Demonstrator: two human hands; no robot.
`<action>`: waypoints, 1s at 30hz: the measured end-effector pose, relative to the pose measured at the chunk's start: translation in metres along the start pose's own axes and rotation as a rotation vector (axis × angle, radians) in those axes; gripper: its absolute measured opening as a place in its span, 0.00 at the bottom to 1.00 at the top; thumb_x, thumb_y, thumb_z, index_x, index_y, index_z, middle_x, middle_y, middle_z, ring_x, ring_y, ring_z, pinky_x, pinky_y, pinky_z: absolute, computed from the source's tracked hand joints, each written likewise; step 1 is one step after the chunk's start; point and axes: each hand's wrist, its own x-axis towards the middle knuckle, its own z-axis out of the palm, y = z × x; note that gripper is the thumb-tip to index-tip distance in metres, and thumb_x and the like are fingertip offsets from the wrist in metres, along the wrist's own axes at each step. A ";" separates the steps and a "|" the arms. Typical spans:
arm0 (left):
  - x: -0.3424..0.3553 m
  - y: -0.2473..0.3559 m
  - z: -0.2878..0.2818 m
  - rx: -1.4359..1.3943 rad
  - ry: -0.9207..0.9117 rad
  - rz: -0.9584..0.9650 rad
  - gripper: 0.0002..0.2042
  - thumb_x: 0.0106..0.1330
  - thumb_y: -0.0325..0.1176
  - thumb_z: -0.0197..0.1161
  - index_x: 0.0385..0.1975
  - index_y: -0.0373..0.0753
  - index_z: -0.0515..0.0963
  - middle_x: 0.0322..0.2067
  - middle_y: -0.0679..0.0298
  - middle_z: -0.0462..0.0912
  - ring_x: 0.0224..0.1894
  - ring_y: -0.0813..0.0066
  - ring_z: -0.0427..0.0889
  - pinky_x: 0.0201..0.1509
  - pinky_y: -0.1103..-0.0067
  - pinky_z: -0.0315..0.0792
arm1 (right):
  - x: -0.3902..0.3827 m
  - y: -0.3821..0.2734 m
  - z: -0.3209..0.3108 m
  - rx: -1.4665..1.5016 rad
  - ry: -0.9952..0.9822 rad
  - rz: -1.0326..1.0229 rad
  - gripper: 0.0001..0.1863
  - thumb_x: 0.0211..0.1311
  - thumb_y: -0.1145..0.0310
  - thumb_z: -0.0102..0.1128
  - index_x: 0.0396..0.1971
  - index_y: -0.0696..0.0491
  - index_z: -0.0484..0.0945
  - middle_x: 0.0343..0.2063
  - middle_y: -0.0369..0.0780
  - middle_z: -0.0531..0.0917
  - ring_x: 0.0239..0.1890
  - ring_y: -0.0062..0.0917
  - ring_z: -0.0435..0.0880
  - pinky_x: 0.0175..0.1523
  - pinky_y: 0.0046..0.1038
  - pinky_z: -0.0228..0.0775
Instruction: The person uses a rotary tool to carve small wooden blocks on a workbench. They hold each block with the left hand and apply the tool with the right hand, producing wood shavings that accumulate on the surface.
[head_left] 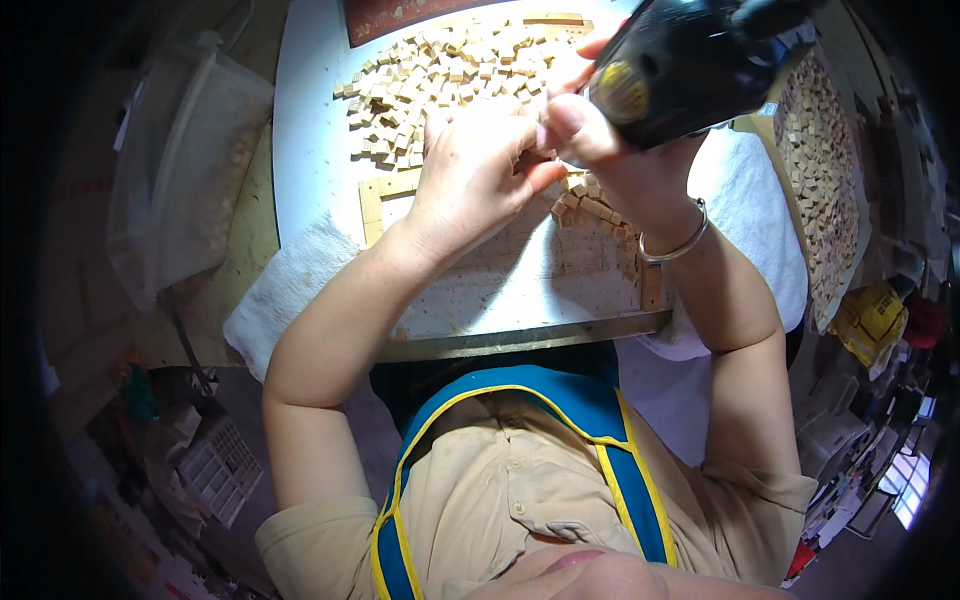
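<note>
My left hand (475, 170) is over the white work board (300, 150), its fingers curled together beside the right fingertips. My right hand (610, 155) comes from the right, a bangle at its wrist, with thumb and forefinger pinched toward the left hand. Whatever either pinch holds is too small or hidden to make out. Beyond and beneath both hands spreads a loose heap of small pale wooden cubes (470, 65). A pale wooden frame (372, 215) lies under the left wrist. Several cubes in short rows (590, 205) sit just below the right hand.
A black rounded device (690, 70), maybe a lamp head, looms above my right hand and hides part of it. White towels (290, 290) drape the board's near corners. More cubes fill a tray (820, 170) at right. A translucent bag (190, 170) stands at left.
</note>
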 end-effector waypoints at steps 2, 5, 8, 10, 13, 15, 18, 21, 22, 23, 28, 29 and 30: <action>0.000 0.004 -0.002 -0.026 -0.026 -0.037 0.10 0.55 0.42 0.77 0.29 0.46 0.84 0.29 0.69 0.81 0.38 0.67 0.81 0.46 0.66 0.62 | 0.005 0.002 -0.015 0.026 0.026 -0.035 0.21 0.61 0.82 0.67 0.52 0.57 0.72 0.32 0.40 0.83 0.29 0.23 0.87 0.34 0.24 0.84; 0.000 0.005 -0.005 -0.108 -0.037 -0.069 0.09 0.55 0.41 0.77 0.31 0.47 0.85 0.29 0.69 0.82 0.38 0.68 0.81 0.48 0.67 0.63 | 0.017 -0.008 -0.033 0.094 0.163 -0.061 0.19 0.62 0.81 0.65 0.52 0.57 0.72 0.31 0.40 0.82 0.27 0.24 0.87 0.31 0.25 0.83; -0.002 0.004 -0.009 -0.136 -0.046 -0.057 0.10 0.55 0.39 0.78 0.32 0.46 0.85 0.29 0.69 0.83 0.37 0.69 0.82 0.47 0.68 0.64 | 0.027 -0.018 -0.021 0.223 0.318 -0.057 0.20 0.62 0.81 0.66 0.53 0.57 0.72 0.31 0.40 0.82 0.27 0.25 0.86 0.30 0.25 0.83; -0.002 0.001 -0.008 -0.183 -0.017 -0.044 0.10 0.54 0.37 0.78 0.33 0.45 0.85 0.29 0.69 0.83 0.37 0.70 0.82 0.46 0.70 0.64 | 0.028 -0.014 -0.018 0.236 0.343 -0.040 0.21 0.62 0.81 0.66 0.53 0.57 0.71 0.31 0.40 0.82 0.27 0.26 0.86 0.29 0.25 0.82; 0.000 0.000 -0.007 -0.124 0.012 -0.004 0.10 0.55 0.38 0.78 0.32 0.45 0.85 0.29 0.69 0.83 0.37 0.71 0.82 0.46 0.71 0.64 | 0.026 -0.009 -0.015 0.233 0.352 -0.013 0.22 0.62 0.80 0.66 0.54 0.57 0.71 0.31 0.41 0.82 0.26 0.27 0.86 0.28 0.26 0.82; 0.003 0.000 -0.010 -0.105 -0.031 0.160 0.11 0.56 0.34 0.79 0.36 0.40 0.86 0.30 0.66 0.84 0.32 0.75 0.82 0.35 0.78 0.71 | 0.024 -0.009 -0.015 0.241 0.363 -0.007 0.22 0.62 0.80 0.67 0.54 0.57 0.70 0.31 0.41 0.82 0.26 0.27 0.86 0.27 0.26 0.82; 0.001 0.021 -0.022 -0.005 -0.047 0.270 0.13 0.57 0.35 0.79 0.39 0.39 0.87 0.33 0.65 0.84 0.34 0.74 0.83 0.34 0.79 0.76 | 0.024 -0.009 -0.019 0.242 0.380 -0.014 0.23 0.62 0.80 0.67 0.55 0.57 0.70 0.31 0.42 0.82 0.26 0.28 0.86 0.26 0.26 0.81; 0.008 0.008 -0.032 -0.180 -0.015 0.100 0.14 0.58 0.34 0.79 0.42 0.37 0.87 0.36 0.62 0.84 0.38 0.73 0.83 0.39 0.78 0.76 | 0.026 -0.011 -0.019 0.253 0.383 -0.023 0.24 0.62 0.79 0.67 0.56 0.58 0.69 0.31 0.42 0.82 0.25 0.29 0.86 0.25 0.26 0.81; 0.013 -0.005 -0.035 -0.118 0.065 0.161 0.17 0.56 0.42 0.79 0.42 0.42 0.87 0.31 0.65 0.86 0.37 0.70 0.84 0.37 0.76 0.75 | 0.026 -0.010 -0.019 0.256 0.384 -0.024 0.24 0.62 0.79 0.67 0.56 0.58 0.69 0.31 0.42 0.82 0.25 0.29 0.85 0.24 0.27 0.81; 0.014 -0.008 -0.037 -0.148 0.059 0.069 0.15 0.56 0.37 0.78 0.43 0.45 0.87 0.33 0.67 0.85 0.40 0.71 0.83 0.44 0.72 0.72 | 0.026 -0.011 -0.019 0.257 0.382 -0.022 0.24 0.62 0.79 0.67 0.57 0.58 0.69 0.31 0.43 0.82 0.25 0.29 0.85 0.24 0.27 0.81; 0.022 -0.003 -0.021 0.322 0.040 0.148 0.12 0.56 0.32 0.77 0.40 0.52 0.87 0.39 0.68 0.79 0.46 0.69 0.79 0.53 0.64 0.57 | 0.024 -0.004 -0.016 0.278 0.374 -0.021 0.25 0.62 0.78 0.68 0.57 0.58 0.69 0.30 0.43 0.82 0.25 0.30 0.85 0.23 0.27 0.80; 0.023 -0.003 -0.020 0.360 0.030 0.141 0.13 0.55 0.32 0.78 0.41 0.52 0.87 0.40 0.67 0.79 0.48 0.68 0.79 0.54 0.63 0.57 | 0.023 -0.003 -0.015 0.290 0.375 -0.032 0.24 0.63 0.78 0.68 0.57 0.58 0.69 0.30 0.43 0.82 0.25 0.30 0.85 0.24 0.27 0.80; 0.023 -0.003 -0.018 0.373 0.046 0.158 0.12 0.55 0.32 0.78 0.39 0.50 0.87 0.40 0.67 0.79 0.47 0.68 0.79 0.53 0.64 0.59 | 0.022 -0.004 -0.015 0.278 0.360 -0.044 0.24 0.62 0.78 0.69 0.56 0.59 0.69 0.30 0.43 0.82 0.25 0.30 0.85 0.24 0.27 0.80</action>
